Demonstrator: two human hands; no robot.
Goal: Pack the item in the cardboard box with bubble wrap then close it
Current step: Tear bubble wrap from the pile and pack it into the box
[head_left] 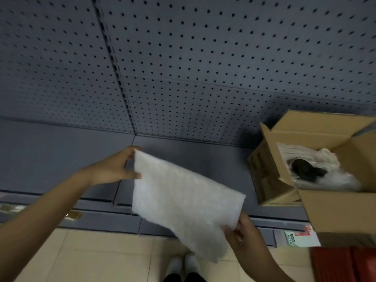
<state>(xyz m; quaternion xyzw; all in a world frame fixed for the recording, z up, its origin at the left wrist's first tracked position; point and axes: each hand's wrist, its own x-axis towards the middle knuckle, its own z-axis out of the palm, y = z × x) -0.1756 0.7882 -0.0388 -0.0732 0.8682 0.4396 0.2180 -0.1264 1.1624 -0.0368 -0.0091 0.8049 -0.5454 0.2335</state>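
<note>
A white sheet of bubble wrap (183,202) hangs stretched in the air above the grey shelf. My left hand (114,167) pinches its upper left corner. My right hand (242,233) grips its lower right edge. At the right stands the cardboard box (329,208) with its flaps open. Inside it lies a dark item (305,169) wrapped in clear and white packing. Both hands are to the left of the box and apart from it.
A grey pegboard wall (183,68) rises behind the grey shelf (50,155). A price label (295,238) hangs on the shelf's front edge under the box. Something red (341,263) sits at the lower right. Beige floor tiles and my white shoes (183,265) show below.
</note>
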